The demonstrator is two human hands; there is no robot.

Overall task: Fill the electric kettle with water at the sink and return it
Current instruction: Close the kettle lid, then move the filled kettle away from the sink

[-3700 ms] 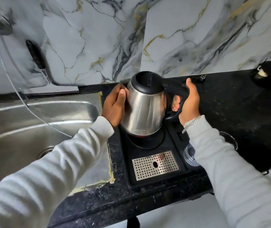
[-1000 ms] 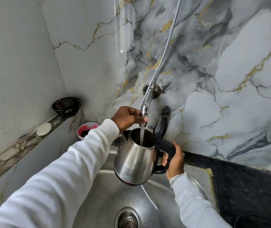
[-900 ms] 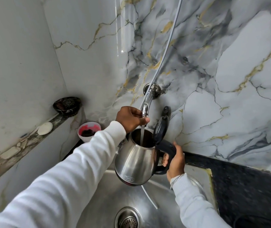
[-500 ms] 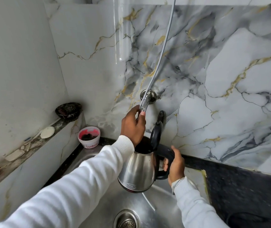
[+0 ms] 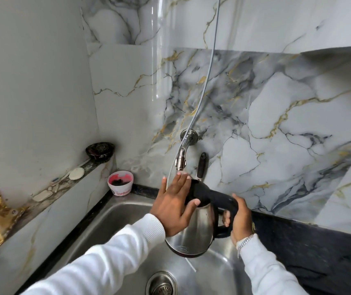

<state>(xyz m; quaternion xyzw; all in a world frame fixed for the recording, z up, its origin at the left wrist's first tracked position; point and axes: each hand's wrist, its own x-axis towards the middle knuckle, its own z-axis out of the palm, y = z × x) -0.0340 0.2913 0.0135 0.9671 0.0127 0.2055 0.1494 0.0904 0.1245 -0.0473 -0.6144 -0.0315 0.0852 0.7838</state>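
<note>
A: Where's the electric kettle (image 5: 193, 233)?
B: Above the sink (image 5: 114, 218), just under the tap (image 5: 182, 155); right hand (image 5: 239, 220) wrapped round its handle.
A: Left hand (image 5: 175, 205)?
B: Fingers spread, flat on the lid.

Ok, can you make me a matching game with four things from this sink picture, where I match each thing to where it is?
Things:
1. kettle
2. tap
3. drain
4. pink-and-white cup

Places:
A. in the back corner behind the sink
B. sticking out of the marble wall
C. held above the sink in two hands
D. at the bottom of the sink

Pairs: 1-C, 2-B, 3-D, 4-A
</note>
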